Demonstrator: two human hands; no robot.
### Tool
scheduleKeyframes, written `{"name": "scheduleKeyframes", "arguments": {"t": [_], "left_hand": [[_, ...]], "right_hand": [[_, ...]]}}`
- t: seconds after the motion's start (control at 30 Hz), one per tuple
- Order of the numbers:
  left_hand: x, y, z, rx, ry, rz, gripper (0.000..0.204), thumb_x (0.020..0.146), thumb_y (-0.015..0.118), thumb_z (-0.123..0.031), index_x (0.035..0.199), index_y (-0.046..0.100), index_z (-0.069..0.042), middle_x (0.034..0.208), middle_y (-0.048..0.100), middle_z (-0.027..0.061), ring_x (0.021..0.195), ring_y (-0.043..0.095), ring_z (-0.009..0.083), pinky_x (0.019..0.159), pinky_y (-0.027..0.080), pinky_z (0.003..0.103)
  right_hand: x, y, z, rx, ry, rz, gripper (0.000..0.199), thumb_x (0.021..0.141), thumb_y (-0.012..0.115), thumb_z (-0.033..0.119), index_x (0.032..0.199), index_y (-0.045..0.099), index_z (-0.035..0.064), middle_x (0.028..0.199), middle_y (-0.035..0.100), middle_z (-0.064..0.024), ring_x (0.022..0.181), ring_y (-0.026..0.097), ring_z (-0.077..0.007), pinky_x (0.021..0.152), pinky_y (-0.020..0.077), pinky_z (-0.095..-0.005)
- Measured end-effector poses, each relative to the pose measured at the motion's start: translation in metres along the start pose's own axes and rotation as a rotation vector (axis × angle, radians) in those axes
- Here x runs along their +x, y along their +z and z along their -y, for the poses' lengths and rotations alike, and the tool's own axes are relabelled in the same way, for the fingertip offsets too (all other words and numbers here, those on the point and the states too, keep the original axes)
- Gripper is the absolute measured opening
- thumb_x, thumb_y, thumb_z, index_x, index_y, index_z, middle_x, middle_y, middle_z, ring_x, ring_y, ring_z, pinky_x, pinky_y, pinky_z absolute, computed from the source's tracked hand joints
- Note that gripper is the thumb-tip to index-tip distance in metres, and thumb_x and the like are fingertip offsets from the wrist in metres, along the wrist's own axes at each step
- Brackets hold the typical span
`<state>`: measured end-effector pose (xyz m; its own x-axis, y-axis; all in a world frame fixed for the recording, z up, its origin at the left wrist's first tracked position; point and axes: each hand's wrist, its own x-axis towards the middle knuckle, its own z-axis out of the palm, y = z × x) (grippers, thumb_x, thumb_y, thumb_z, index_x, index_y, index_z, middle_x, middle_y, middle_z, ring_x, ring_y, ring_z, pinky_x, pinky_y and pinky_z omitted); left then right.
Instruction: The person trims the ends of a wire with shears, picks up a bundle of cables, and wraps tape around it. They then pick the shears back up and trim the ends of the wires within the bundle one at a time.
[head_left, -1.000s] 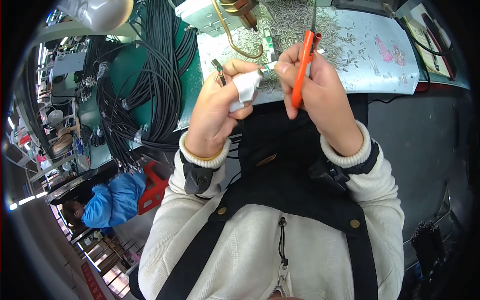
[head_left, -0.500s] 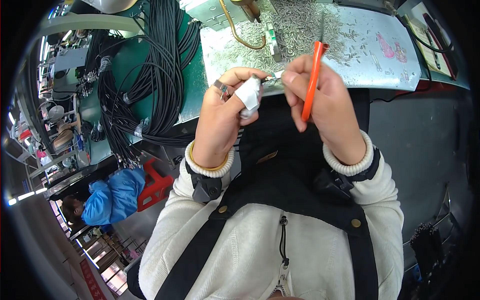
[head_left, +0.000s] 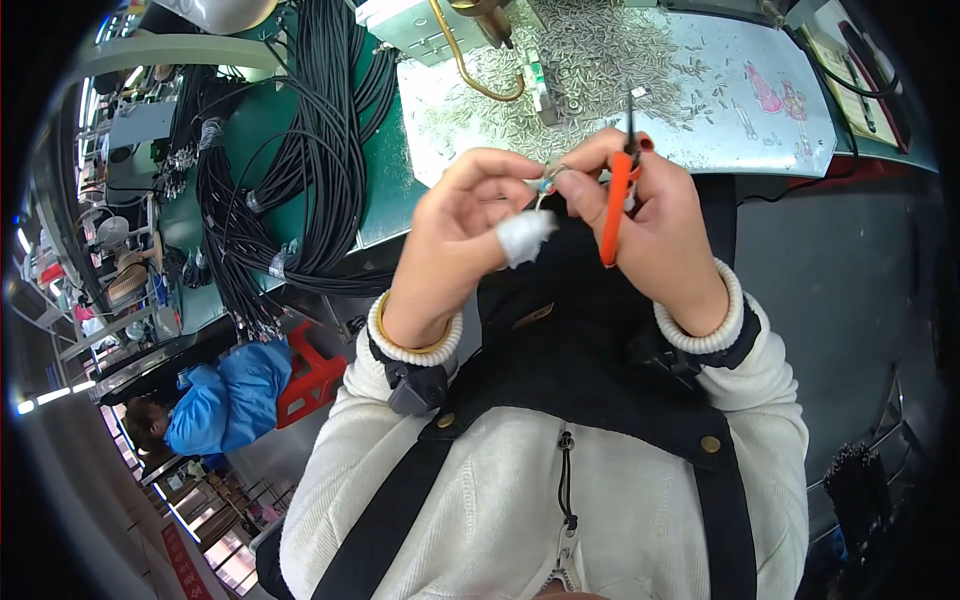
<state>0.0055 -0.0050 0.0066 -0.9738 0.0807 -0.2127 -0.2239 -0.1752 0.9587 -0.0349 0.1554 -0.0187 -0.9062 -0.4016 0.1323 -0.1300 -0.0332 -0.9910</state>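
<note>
Both hands are raised close to the camera, above my chest. My left hand (head_left: 460,240) pinches the end of a thin cable with a small metal connector (head_left: 548,180) between thumb and forefinger; its thumb is wrapped in white tape (head_left: 524,237). My right hand (head_left: 655,225) grips orange-handled snips (head_left: 614,205), whose dark tip points up. The fingertips of my right hand touch the connector end next to my left fingers.
A green workbench (head_left: 260,130) lies ahead with a big bundle of black cables (head_left: 290,170) on its left. A pale mat (head_left: 720,90) strewn with several small metal parts lies beyond my hands. A person in a blue jacket (head_left: 225,395) sits at the lower left by a red stool (head_left: 310,375).
Both hands have come nearer the camera and lower in view. The left hand's fingers have opened out around the connector, and the snips have tilted more upright.
</note>
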Motion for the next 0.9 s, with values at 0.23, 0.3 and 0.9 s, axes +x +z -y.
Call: {"name": "scheduleKeyframes", "arguments": {"t": [0.23, 0.3, 0.9], "left_hand": [[0.005, -0.001, 0.014, 0.306, 0.355, -0.068, 0.020, 0.076, 0.055, 0.006, 0.095, 0.050, 0.002, 0.080, 0.052, 0.0037, 0.070, 0.052, 0.0082, 0.063, 0.042, 0.018], [0.006, -0.002, 0.016, 0.417, 0.435, -0.071, 0.021, 0.076, 0.056, 0.006, 0.095, 0.050, 0.001, 0.079, 0.052, 0.0029, 0.065, 0.050, 0.0052, 0.054, 0.039, 0.016], [0.000, 0.008, 0.001, 0.061, 0.091, -0.149, 0.026, 0.072, 0.053, 0.010, 0.096, 0.050, 0.003, 0.084, 0.053, 0.0037, 0.067, 0.049, 0.0047, 0.059, 0.041, 0.017]], "right_hand": [[0.010, -0.018, 0.012, 0.552, 0.697, 0.410, 0.011, 0.082, 0.056, 0.009, 0.077, 0.054, -0.0002, 0.069, 0.054, -0.0048, 0.049, 0.050, -0.0089, 0.039, 0.0343, -0.0227], [0.010, -0.013, 0.009, 0.579, 0.646, 0.385, 0.009, 0.082, 0.055, 0.011, 0.078, 0.055, 0.0027, 0.068, 0.054, -0.0045, 0.047, 0.050, -0.0091, 0.037, 0.0325, -0.0216], [0.006, -0.005, -0.015, -0.615, -0.624, -0.082, 0.019, 0.070, 0.062, 0.001, 0.088, 0.060, 0.0071, 0.066, 0.057, -0.0027, 0.048, 0.053, -0.0168, 0.045, 0.0421, -0.0248]]}}
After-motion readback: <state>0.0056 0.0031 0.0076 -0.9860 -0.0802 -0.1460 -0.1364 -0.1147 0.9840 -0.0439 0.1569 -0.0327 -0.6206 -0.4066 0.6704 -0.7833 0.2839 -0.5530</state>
